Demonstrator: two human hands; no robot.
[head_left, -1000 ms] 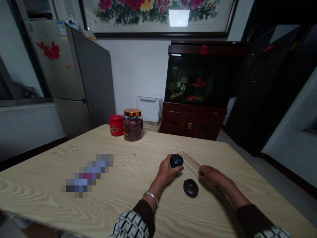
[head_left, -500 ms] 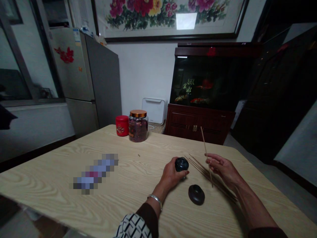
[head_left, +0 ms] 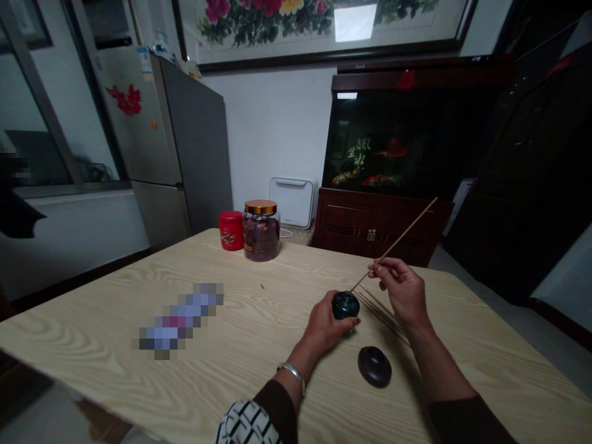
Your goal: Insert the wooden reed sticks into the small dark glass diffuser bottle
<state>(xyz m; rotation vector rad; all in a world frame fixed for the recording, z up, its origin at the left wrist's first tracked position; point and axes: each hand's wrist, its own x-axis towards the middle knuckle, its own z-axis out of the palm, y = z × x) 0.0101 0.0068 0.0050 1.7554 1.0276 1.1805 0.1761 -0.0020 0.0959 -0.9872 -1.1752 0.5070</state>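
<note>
Pale wooden table (head_left: 250, 376): far corner by the tin, right edge running just beyond the right forearm; open wood grain spreads between the left hand and a pixelated, unreadable object (head_left: 178, 320).

Left hand (head_left: 326, 325): closed around a dark green round pot (head_left: 346, 306); whether the pot touches the wood, I cannot tell. A silver bangle (head_left: 292, 376) circles the wrist.

Right hand (head_left: 401, 290): fingertips and thumb pinch a thin wooden stick (head_left: 398, 242).

Stick position: slanted, lower end just beside the pot, upper end pointing away over the table's far edge.

Loose sticks (head_left: 382, 311): lying on the table under the right hand, just beside the pot.

Dark rounded piece (head_left: 374, 367): on the table, near both hands, touching neither.

Far side: a red tin (head_left: 230, 230) stands touching a glass jar with a copper lid (head_left: 261, 229), both well apart from the hands.

Change: half a second ago the stick stood nearly upright; now it slants toward the pot, and the right hand has moved closer to the left.
</note>
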